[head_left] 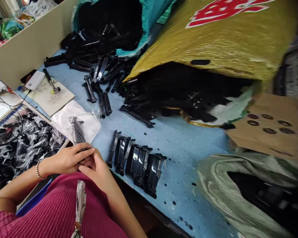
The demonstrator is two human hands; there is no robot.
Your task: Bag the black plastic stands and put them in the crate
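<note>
A black part in a clear plastic bag [77, 132] points up and away from my two hands, which meet at its near end close to my body. My left hand [67, 159], with a ring and a beaded bracelet, has its fingers wrapped over that end. My right hand [95, 165] closes on the same end from the other side, its fingertips partly hidden. Under the bagged part lie white plastic bags [90, 122]. Right of my hands, several black plastic parts [139, 162] stand side by side in a row along the table's near edge.
Black parts spill from a teal sack [145, 23] and a yellow sack [213, 43] at the back. Bagged parts fill a bin [27, 145] at the left. A green sack [213, 172] and cardboard with black rings [253, 135] are at the right.
</note>
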